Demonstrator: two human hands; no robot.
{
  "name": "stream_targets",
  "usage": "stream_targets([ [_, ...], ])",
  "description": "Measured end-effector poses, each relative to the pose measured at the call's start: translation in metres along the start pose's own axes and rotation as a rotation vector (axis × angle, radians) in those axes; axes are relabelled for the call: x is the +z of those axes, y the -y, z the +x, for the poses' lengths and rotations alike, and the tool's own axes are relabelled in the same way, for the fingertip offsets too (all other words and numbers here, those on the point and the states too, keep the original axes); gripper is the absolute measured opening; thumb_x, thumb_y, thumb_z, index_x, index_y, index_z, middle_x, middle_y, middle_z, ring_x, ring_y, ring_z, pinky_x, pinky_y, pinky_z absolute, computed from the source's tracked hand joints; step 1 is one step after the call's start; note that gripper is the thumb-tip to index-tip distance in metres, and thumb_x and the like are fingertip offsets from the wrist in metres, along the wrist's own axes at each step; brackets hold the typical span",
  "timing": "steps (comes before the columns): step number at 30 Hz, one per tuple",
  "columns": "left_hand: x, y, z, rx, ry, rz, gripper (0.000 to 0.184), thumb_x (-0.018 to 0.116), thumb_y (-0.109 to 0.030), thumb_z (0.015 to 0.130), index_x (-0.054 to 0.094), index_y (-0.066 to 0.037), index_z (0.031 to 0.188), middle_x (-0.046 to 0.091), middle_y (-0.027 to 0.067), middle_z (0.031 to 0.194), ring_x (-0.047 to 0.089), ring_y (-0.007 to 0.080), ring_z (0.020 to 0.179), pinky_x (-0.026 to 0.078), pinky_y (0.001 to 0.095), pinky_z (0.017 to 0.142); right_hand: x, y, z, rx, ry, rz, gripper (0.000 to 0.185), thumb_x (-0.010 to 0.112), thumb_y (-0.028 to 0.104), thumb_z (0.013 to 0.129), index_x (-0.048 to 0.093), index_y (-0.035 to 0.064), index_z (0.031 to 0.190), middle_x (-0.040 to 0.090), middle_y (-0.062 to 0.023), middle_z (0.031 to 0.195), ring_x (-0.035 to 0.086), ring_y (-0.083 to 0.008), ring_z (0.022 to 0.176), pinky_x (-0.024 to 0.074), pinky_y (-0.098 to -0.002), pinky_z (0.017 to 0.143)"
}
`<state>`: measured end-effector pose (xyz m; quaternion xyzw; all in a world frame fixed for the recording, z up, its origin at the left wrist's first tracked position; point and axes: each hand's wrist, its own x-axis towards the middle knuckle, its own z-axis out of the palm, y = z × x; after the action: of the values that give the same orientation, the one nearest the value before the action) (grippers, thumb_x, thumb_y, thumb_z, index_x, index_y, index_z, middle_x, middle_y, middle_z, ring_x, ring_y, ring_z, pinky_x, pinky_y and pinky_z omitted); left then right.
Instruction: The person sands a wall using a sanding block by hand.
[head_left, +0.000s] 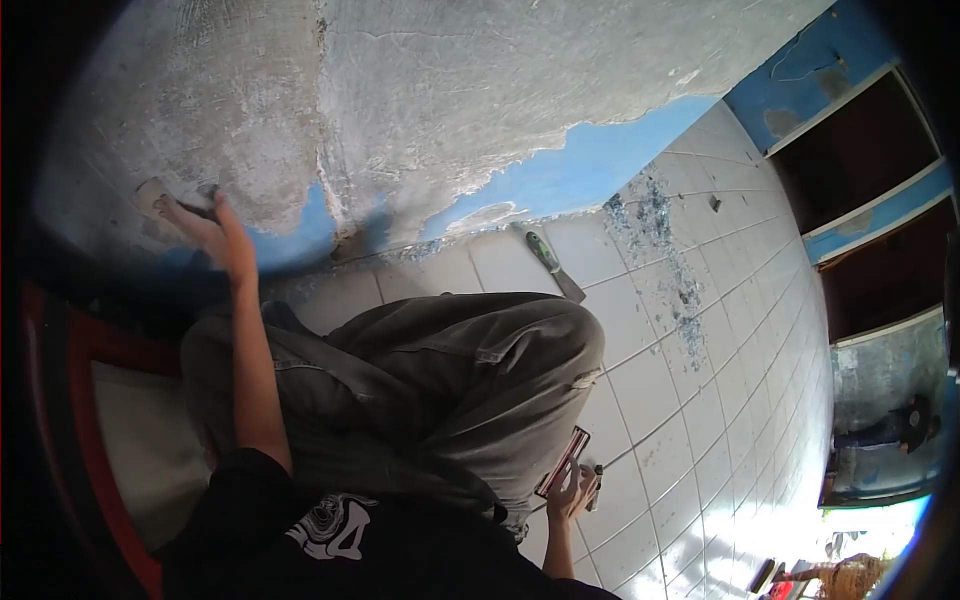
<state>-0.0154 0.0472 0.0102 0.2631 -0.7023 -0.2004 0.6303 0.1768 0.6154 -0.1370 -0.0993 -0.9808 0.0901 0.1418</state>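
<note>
My left hand (215,232) is raised to the wall (250,110), where its grey surface is rough and scraped. Its fingers are closed round a small flat tool with a pale end (152,196) and a dark part; motion blur hides its exact kind. Low on the right, beside my knee, my right hand (572,492) curls its fingers against a flat dark-red rectangular pack (563,460). A small dark object (597,474) sits at the far side of that hand, partly covered. A putty knife (553,264) with a green and black handle lies on the tiles near the wall.
Blue paint (600,155) remains along the lower wall, with flakes and debris (660,230) scattered over the white tiled floor (640,400). A red-framed piece (75,400) stands close at my left. Another person (905,425) is far off at right, near dark doorways (860,150).
</note>
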Motion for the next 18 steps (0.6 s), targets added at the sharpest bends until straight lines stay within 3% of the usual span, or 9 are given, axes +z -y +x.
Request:
stream_targets([
  [5,0.004,-0.006,-0.006,0.010,0.053,-0.004,0.078,0.053,-0.033,0.084,0.007,0.005,0.135,0.005,0.0266,0.140,0.003,0.0393,0.131,0.008,0.0485,0.106,0.009,0.006,-0.006,0.060,0.015,0.001,0.032,0.055,0.018,0.077,0.059,0.0179,0.109,0.047,-0.0094,0.102,0.045,-0.0267,0.094,0.0359,-0.0416,0.081],
  [12,-0.006,0.002,0.009,-0.024,0.035,0.018,0.078,0.052,-0.033,0.084,0.007,0.006,0.135,0.005,0.0268,0.140,0.006,0.0380,0.131,0.011,0.0460,0.106,0.001,0.007,-0.009,-0.007,0.005,-0.101,0.035,0.054,0.018,0.077,0.056,0.0166,0.112,0.047,-0.0126,0.106,0.044,-0.0288,0.100,0.0339,-0.0430,0.086],
  [14,-0.011,0.006,0.015,-0.225,-0.037,-0.115,0.077,0.052,-0.031,0.083,0.008,0.006,0.135,0.007,0.0273,0.140,0.008,0.0374,0.131,0.012,0.0441,0.106,-0.005,0.008,-0.008,0.198,0.044,0.081,0.036,0.053,0.019,0.077,0.053,0.0122,0.113,0.046,-0.0148,0.108,0.043,-0.0314,0.104,0.0321,-0.0434,0.088],
  [15,-0.010,0.009,0.015,-0.265,-0.068,-0.098,0.075,0.051,-0.029,0.084,0.008,0.007,0.134,0.008,0.0278,0.139,0.009,0.0370,0.131,0.013,0.0431,0.106,0.002,-0.001,-0.009,0.128,-0.045,0.005,0.034,0.052,0.017,0.078,0.051,0.0074,0.111,0.048,-0.0149,0.101,0.047,-0.0290,0.094,0.0369,-0.0408,0.083],
  [16,-0.010,0.009,0.014,-0.262,-0.067,-0.095,0.075,0.051,-0.029,0.084,0.008,0.007,0.134,0.008,0.0278,0.139,0.009,0.0370,0.131,0.013,0.0431,0.106,0.009,-0.011,-0.010,0.129,-0.041,0.007,0.034,0.052,0.017,0.078,0.051,0.0074,0.111,0.048,-0.0149,0.101,0.047,-0.0290,0.094,0.0369,-0.0408,0.083],
  [18,-0.008,0.005,0.012,-0.201,-0.056,-0.063,0.076,0.051,-0.030,0.084,0.008,0.007,0.134,0.008,0.0280,0.139,0.008,0.0380,0.131,0.012,0.0441,0.106,0.017,-0.025,-0.011,0.313,-0.012,0.279,0.030,0.051,0.014,0.079,0.051,0.0054,0.108,0.049,-0.0132,0.088,0.050,-0.0245,0.082,0.0414,-0.0364,0.073],
])
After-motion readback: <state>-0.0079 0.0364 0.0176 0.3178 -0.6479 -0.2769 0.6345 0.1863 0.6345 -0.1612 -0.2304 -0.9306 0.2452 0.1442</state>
